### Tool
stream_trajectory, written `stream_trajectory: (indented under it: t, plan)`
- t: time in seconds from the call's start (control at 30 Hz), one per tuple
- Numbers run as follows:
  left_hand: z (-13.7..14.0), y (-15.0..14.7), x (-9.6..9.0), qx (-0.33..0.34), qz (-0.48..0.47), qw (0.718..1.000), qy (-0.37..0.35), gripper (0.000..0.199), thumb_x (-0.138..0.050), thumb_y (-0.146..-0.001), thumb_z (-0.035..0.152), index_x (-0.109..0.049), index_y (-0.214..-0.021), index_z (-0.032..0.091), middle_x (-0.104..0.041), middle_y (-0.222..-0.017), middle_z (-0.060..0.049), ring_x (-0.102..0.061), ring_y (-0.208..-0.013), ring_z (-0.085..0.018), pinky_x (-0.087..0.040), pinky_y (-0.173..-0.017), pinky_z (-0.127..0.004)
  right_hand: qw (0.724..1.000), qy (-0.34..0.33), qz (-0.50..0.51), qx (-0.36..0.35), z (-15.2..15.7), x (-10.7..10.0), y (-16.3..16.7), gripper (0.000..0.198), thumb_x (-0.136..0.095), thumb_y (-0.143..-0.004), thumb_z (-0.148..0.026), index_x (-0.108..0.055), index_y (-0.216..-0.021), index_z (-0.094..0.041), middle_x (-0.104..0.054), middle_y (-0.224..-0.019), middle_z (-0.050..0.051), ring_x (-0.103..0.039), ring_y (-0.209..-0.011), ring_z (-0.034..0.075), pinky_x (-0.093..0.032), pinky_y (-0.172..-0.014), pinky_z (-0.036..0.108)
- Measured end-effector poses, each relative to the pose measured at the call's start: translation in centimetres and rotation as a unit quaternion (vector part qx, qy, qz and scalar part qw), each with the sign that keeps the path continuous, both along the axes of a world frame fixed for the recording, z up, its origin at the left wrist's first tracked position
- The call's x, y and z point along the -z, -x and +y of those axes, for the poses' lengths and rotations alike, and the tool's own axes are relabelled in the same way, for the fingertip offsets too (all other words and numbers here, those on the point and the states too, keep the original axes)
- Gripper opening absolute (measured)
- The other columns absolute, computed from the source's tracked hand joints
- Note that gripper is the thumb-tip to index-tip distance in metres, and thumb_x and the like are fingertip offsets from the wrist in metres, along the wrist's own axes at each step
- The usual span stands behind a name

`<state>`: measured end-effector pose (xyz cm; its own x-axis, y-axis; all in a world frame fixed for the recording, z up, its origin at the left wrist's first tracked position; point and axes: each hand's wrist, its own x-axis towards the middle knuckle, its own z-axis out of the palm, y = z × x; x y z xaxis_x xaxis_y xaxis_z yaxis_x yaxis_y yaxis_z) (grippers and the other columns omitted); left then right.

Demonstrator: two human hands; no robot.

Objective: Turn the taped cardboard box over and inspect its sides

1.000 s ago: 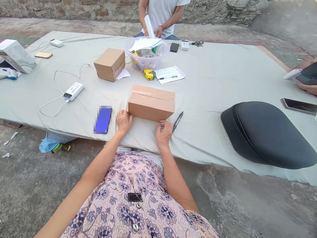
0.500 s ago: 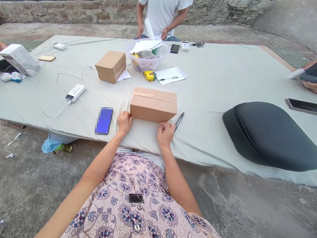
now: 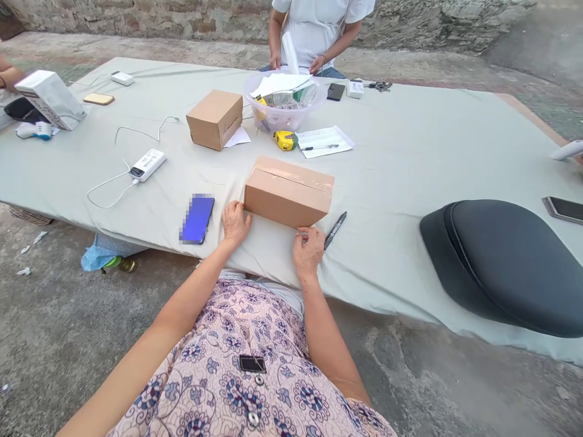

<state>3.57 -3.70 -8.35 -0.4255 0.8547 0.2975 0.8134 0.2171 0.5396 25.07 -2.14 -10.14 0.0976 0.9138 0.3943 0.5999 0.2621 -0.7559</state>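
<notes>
A taped cardboard box (image 3: 286, 197) rests on the cloth-covered table in front of me. My left hand (image 3: 235, 223) is at its lower left corner, fingers bent and closed against the cardboard. Along the lower front edge, towards the right, my right hand (image 3: 308, 247) has its fingers curled in at the box; the fingertips are partly hidden. Just right of that hand lies a black marker (image 3: 336, 230). A phone with a blurred blue screen (image 3: 198, 220) lies left of my left hand.
Behind the box are a second cardboard box (image 3: 215, 124), a yellow tape measure (image 3: 285, 141), a paper sheet with a pen (image 3: 339, 138) and a filled plastic basket (image 3: 291, 117). A power bank (image 3: 149, 165) lies left, a black padded seat (image 3: 514, 267) right. Someone in white (image 3: 321, 30) sits opposite.
The view has swung slightly left, so the table's things appear shifted right. Both hands stay at the box, which looks turned only slightly, if at all.
</notes>
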Motion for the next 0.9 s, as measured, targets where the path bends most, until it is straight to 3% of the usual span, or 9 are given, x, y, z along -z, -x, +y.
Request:
stream_trajectory:
  t: [0.27, 0.47, 0.63, 0.8, 0.9]
  plan:
    - [-0.3, 0.4, -0.1, 0.017, -0.006, 1.0, 0.022, 0.013, -0.065, -0.087, 0.019, -0.052, -0.088, 0.021, -0.063, -0.112, -0.011, -0.057, -0.107, -0.028, -0.043, -0.093, -0.041, 0.999, 0.033, 0.02, 0.003, 0.0, 0.1, -0.1, 0.018, -0.05, -0.08, -0.021, -0.064, -0.091, -0.017, -0.052, -0.107, 0.009, -0.053, -0.067, 0.013, -0.052, -0.079, 0.037]
    - [0.0, 0.9, 0.8, 0.05, -0.022, 0.998, -0.022, 0.012, -0.062, -0.088, 0.016, -0.052, -0.082, 0.022, -0.065, -0.094, -0.009, -0.058, -0.101, -0.028, -0.043, -0.086, -0.041, 0.999, 0.034, 0.033, 0.009, 0.2, 0.1, -0.1, 0.019, -0.05, -0.079, -0.02, -0.065, -0.09, -0.016, -0.051, -0.109, 0.01, -0.051, -0.063, 0.012, -0.052, -0.073, 0.036]
    - [0.1, 1.1, 1.3, 0.061, -0.036, 0.995, -0.068, 0.006, -0.059, -0.088, 0.017, -0.054, -0.087, 0.022, -0.066, -0.095, -0.01, -0.061, -0.098, -0.028, -0.047, -0.086, -0.042, 0.999, 0.016, 0.039, 0.014, 0.2, 0.3, -0.1, 0.018, -0.05, -0.08, -0.022, -0.064, -0.089, -0.016, -0.052, -0.105, 0.008, -0.051, -0.062, 0.011, -0.052, -0.069, 0.033]
    - [0.2, 1.2, 1.7, 0.089, -0.063, 0.983, -0.146, 0.013, -0.05, -0.095, 0.027, -0.054, -0.106, 0.021, -0.066, -0.114, -0.012, -0.062, -0.112, -0.024, -0.051, -0.094, -0.04, 0.996, -0.072, 0.051, 0.031, 0.0, 0.2, -0.2, 0.017, -0.049, -0.084, -0.027, -0.059, -0.095, -0.019, -0.056, -0.099, 0.007, -0.052, -0.067, 0.013, -0.051, -0.067, 0.031]
    - [0.0, 1.2, 1.8, 0.099, -0.1, 0.965, -0.22, 0.023, -0.047, -0.098, 0.037, -0.052, -0.112, 0.02, -0.066, -0.117, -0.013, -0.064, -0.108, -0.023, -0.053, -0.092, -0.04, 0.987, -0.151, 0.048, 0.039, -0.3, -0.1, -0.2, 0.019, -0.051, -0.087, -0.028, -0.057, -0.102, -0.02, -0.057, -0.095, 0.006, -0.051, -0.07, 0.015, -0.05, -0.072, 0.033]
